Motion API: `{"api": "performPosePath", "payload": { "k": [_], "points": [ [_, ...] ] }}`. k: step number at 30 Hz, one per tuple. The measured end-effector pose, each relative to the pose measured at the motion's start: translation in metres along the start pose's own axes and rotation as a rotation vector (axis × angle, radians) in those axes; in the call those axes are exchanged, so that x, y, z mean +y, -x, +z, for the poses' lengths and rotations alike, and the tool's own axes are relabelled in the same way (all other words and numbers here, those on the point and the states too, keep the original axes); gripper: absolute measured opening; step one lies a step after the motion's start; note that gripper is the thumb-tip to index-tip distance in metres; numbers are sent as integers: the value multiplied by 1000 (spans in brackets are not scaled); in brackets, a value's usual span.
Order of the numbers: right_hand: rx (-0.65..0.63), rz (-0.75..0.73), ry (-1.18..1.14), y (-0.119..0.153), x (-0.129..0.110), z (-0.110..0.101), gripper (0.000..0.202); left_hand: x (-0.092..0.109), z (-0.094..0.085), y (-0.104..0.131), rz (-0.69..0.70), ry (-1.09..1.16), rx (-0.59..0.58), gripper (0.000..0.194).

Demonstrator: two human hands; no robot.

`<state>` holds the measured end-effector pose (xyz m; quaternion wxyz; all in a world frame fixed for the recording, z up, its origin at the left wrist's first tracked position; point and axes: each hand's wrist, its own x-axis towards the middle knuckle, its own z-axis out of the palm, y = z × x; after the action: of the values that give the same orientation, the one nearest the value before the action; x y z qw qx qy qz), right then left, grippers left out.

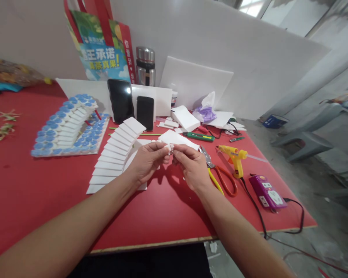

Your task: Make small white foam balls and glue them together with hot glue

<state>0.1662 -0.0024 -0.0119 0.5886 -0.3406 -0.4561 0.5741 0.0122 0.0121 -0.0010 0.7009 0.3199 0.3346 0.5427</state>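
And here, just above the red surface (162, 220), a small white piece (169, 148) is being worked at close quarters. It is pinched between the thumb and forefinger of the left hand (149, 158), and from the other side it is met by the closed thumb and forefinger of the right hand (191, 164). Whether one piece or two is held between the fingers cannot be told; most of it is covered.

The step in hand is best judged as fine fingertip work, with the piece kept up off the surface. For the next move, a light, steady pinch seems to be called for: with so little to grip, the piece could easily be dropped or crushed.

Beside the left forearm, a stepped row of white strips (111, 160) is laid out in a curve, and further left a blue-and-white model (69, 127) is seen standing. Over on the right, pliers (210, 166) are left lying near the right wrist. Beyond them rests a yellow glue gun (234, 154), an orange glow shown on its body, its cord trailed past a purple power strip (268, 193). A green cutter (200, 136) is placed behind the hands.
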Motion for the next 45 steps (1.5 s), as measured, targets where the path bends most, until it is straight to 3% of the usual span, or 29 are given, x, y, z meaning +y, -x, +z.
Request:
{"api": "performPosePath", "payload": {
  "k": [17, 45],
  "points": [
    [-26, -254, 394, 5, -9, -2, 23, 3, 5, 3, 12, -78, 27, 51],
    [-46, -609, 855, 9, -13, -6, 36, 4, -1, 6, 98, -271, 18, 45]
  ]
}}
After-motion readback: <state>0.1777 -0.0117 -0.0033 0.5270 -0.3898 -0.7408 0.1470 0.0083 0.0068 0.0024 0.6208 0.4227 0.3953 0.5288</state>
